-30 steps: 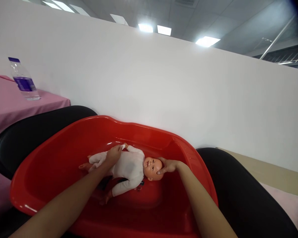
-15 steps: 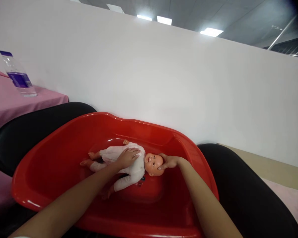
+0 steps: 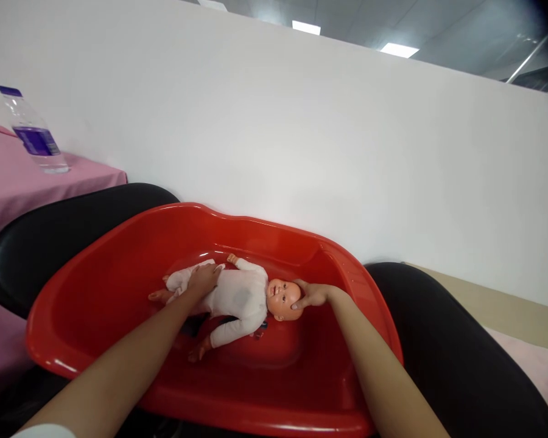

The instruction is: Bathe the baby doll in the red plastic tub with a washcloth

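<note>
One white-clad doll [image 3: 238,296] (grey-patched belly) lies face-up in one red tub [image 3: 100,274]. The right hand [image 3: 313,294], half-curled, holds its head at three o'clock; the left hand [image 3: 205,279], loosely extended, covers its hips at nine, grip unclear.

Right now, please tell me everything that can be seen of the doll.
The doll has a plastic-looking head and a white, cloth-looking suit with a grey patch. It lies face up in the red tub, arms apart, feet at picture left. The right hand cradles its head; the left hand lies over its lower body.
</note>
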The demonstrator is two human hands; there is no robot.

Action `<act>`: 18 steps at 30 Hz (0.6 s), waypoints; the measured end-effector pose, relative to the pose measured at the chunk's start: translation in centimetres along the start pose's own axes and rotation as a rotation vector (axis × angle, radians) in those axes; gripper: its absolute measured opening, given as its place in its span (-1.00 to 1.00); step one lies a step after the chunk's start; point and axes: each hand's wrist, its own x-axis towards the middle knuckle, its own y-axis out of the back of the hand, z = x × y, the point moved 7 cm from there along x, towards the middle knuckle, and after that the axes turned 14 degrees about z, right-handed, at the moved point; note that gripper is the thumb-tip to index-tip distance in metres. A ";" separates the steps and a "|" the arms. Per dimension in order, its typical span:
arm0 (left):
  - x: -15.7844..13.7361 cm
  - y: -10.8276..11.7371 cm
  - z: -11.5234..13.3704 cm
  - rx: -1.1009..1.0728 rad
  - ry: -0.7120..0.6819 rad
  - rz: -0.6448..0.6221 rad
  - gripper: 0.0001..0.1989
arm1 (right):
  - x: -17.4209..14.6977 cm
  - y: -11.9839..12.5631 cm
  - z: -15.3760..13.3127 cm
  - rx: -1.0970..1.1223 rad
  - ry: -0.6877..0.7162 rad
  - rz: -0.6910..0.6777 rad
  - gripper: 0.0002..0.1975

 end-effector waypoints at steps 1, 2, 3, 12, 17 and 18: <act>0.0 0.1 -0.1 0.012 0.014 0.006 -0.55 | -0.1 -0.1 -0.1 0.006 -0.005 -0.016 0.24; 0.1 0.2 0.0 -0.006 0.032 0.010 -0.54 | -0.2 -0.1 -0.2 0.011 -0.007 -0.025 0.25; 0.2 0.3 0.4 -0.052 0.053 0.016 -0.53 | -0.3 -0.1 -0.3 0.014 -0.010 -0.030 0.26; -1.0 1.6 10.3 -0.536 -0.205 0.060 -0.55 | -1.2 0.4 -1.3 -0.052 -0.031 -0.008 0.20; -3.7 -1.6 11.6 -0.401 -0.476 -0.123 -0.56 | -1.2 0.2 -1.4 -0.014 -0.037 -0.017 0.21; -3.9 -2.3 11.2 -0.355 -0.479 -0.148 -0.55 | -1.2 0.2 -1.4 -0.010 -0.041 -0.020 0.22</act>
